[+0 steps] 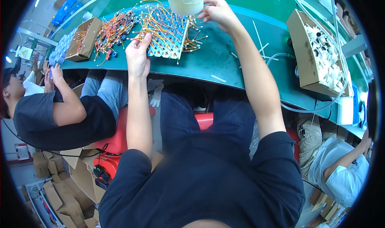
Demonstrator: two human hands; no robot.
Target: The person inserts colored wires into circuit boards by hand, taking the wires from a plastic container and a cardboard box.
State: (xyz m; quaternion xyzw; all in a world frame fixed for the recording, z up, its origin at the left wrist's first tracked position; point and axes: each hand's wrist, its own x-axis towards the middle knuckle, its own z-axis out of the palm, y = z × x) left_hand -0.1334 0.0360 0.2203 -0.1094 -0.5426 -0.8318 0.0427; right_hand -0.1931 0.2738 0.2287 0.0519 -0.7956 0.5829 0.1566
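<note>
My left hand (138, 56) is closed at the left edge of a tray of wired parts (165, 47), its thumb on top. The tray holds rows of small blue and white round parts, with orange, yellow and dark leads tangled over them. My right hand (219, 14) is raised beyond the tray's right side, fingers partly bent and apart, with nothing visible in them. Its fingertips are close to a cream-coloured cylinder (184, 1) with a dark hole; I cannot tell whether they touch it. More wires show past the tray's right edge.
A loose heap of wired parts (116, 29) lies left of the tray, beside a cardboard box (84, 39). On the right, another carton (304, 53) holds white plastic pieces, with clear tubing around it. White strips lie on the green table (224, 61). Co-workers sit on both sides.
</note>
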